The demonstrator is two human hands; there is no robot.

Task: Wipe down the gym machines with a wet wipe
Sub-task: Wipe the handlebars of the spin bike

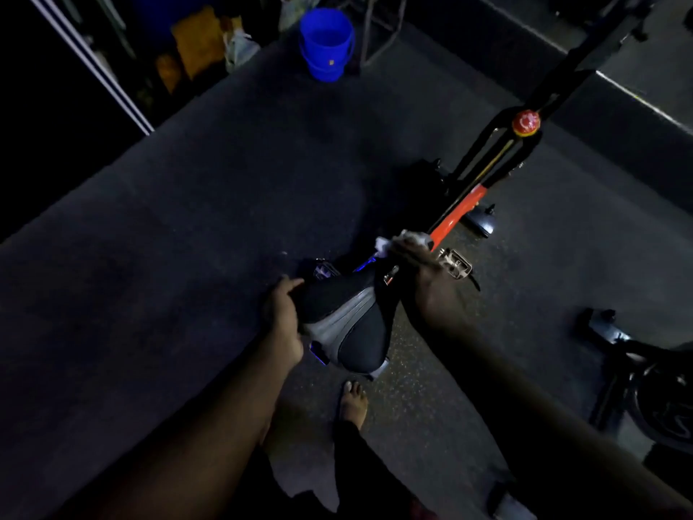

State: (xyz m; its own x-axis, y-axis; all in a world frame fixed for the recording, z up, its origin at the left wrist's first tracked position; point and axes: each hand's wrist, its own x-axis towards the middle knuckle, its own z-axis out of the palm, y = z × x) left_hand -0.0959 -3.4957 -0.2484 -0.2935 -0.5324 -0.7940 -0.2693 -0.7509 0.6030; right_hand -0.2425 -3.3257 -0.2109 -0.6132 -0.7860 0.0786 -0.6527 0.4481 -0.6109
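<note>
Both hands: we have them on one exercise bike (487, 155); the light is dim and fine detail is murky.
Left hand (283, 317): wrapped on the side of the saddle (348, 324), thumb over the top edge, steadying it.
Right hand (416, 258): closed on the wet wipe (388, 245), pressing it to the frame where the orange tube (459, 208) comes down ahead of the saddle nose.
Wipe: white and bunched, with a corner poking out left of the fingers.
Step, as we judge it: frame wipe under way; saddle top and red knob (526, 122) not yet done.
Risk one: the pedal (455, 262) sits just beside the right hand, so a long stroke could rake our knuckles on its metal cage.
Risk two: a bunched wipe covers little, so we may smear rather than clean.
Risk three: our bare foot (352, 401) is near the saddle's rear, and a swinging pedal or tipping bike could strike it.
Nearby: blue bucket (326, 43), well apart across the floor.
</note>
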